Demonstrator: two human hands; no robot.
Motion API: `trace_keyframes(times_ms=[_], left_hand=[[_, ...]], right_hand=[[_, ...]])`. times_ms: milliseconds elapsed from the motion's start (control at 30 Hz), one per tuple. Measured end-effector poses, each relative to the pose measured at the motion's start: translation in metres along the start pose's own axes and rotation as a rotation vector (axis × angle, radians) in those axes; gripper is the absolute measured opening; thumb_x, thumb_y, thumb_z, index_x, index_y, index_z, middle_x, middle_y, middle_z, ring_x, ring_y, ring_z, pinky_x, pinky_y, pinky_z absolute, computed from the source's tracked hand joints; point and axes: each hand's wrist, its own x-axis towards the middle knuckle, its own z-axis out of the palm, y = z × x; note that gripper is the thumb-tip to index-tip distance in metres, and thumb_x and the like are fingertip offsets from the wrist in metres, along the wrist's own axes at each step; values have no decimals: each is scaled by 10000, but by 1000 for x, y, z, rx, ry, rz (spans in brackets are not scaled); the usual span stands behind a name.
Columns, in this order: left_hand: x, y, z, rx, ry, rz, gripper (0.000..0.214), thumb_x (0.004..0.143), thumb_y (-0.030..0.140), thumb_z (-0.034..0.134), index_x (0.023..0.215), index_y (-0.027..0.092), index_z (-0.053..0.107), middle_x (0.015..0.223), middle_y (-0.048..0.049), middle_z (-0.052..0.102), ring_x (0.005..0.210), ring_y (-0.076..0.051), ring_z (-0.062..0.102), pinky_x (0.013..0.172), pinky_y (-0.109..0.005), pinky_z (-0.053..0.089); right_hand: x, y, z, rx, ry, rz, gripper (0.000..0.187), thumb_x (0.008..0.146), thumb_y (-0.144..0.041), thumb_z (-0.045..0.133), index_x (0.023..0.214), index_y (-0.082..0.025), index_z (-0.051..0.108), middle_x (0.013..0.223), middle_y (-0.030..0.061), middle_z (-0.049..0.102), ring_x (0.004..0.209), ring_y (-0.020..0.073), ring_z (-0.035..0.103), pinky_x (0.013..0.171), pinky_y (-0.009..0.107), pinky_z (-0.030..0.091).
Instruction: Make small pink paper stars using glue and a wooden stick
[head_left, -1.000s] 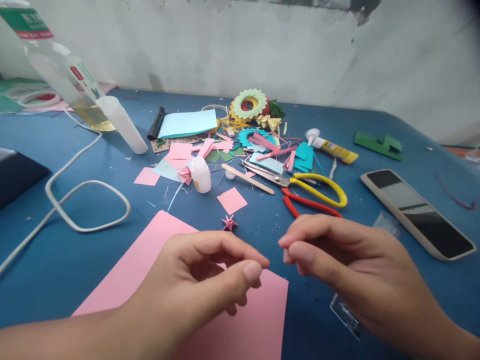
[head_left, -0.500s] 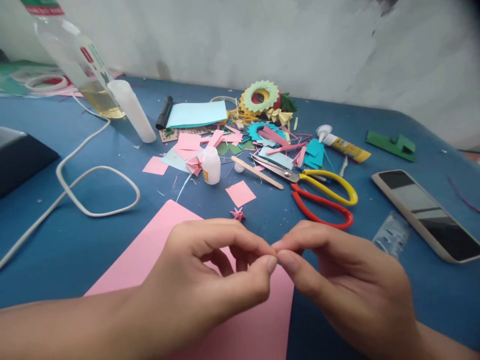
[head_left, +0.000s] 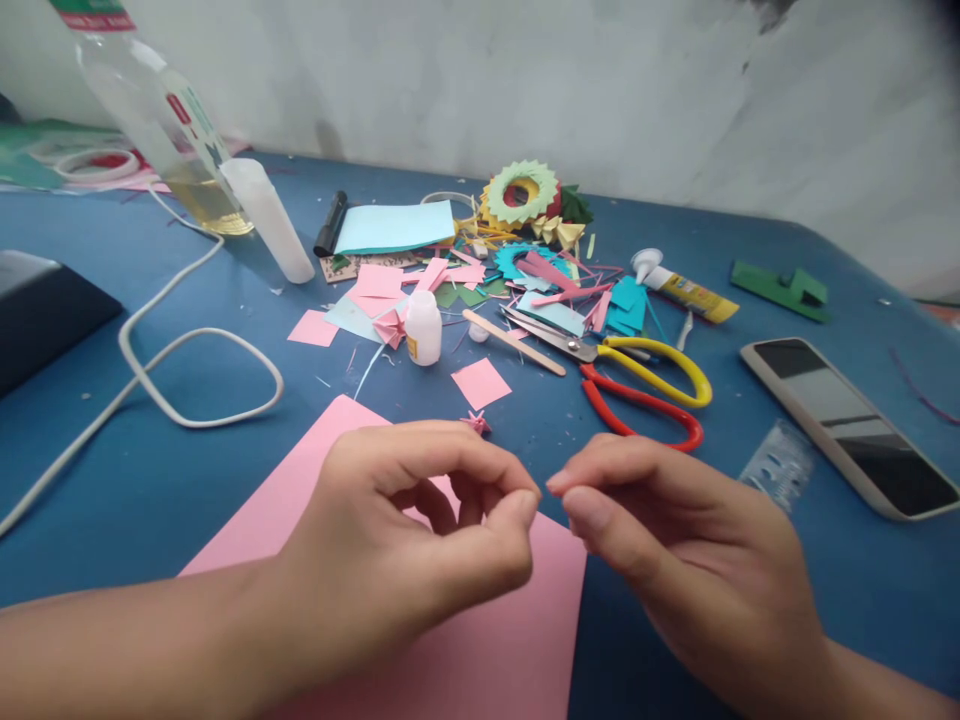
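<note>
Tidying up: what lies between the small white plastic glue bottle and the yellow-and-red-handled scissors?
Head view: a flat wooden craft stick and a tiny white ball lie between the white glue bottle and the scissors.

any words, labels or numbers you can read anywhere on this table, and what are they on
No text can be read.
Clear bottle: red and green label, print blurred.
Yellow glue tube: print too small.
Small white bottle: yellow label, unreadable.
Clear ruler: markings too faint.
Pink sheet: blank.
</note>
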Motion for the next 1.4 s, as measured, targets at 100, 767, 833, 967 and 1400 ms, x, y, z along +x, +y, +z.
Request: trace_keyframes(times_ms=[100, 767, 833, 967, 1400], left_hand=[[0, -1, -1, -42, -7, -22, 73, 713, 138, 626, 672, 160, 683, 500, 50, 568, 397, -39, 473, 352, -102, 382], [3, 3, -11, 560, 0, 444, 110, 738, 143, 588, 673, 174, 672, 587, -6, 673, 482, -81, 591, 462, -139, 473], [3, 2, -10, 517, 14, 374, 100, 736, 148, 595, 664, 180, 657, 562, 7, 644, 461, -75, 564, 438, -145, 462], [3, 0, -7, 457, 30, 328, 96, 729, 126, 601, 660, 179, 642, 544, 26, 617, 467, -65, 548, 438, -141, 452], [7, 2, -7, -121, -129, -217, 109, 747, 168, 596, 709, 178, 698, 529, 49, 607, 361, -49, 514, 355, -115, 454]], right_hand=[[0, -1, -1, 18, -1, 10, 125, 803, -141, 560, 749, -251, 588, 607, -61, 611, 519, 68, 564, 489, 130, 476], [3, 1, 2, -72, 18, -108, 112, 730, -102, 665, 781, -199, 694, 619, -23, 696, 514, 98, 614, 449, 170, 496], [2, 2, 1, -76, 26, -100, 110, 740, -118, 660, 792, -208, 696, 613, -26, 691, 514, 99, 613, 450, 174, 499], [0, 1, -1, -89, 27, -107, 116, 749, -122, 654, 788, -227, 686, 603, -40, 681, 502, 90, 602, 445, 168, 497], [5, 3, -5, -250, 11, -256, 159, 751, -119, 649, 857, -237, 643, 637, -50, 683, 508, 76, 595, 497, 178, 509]])
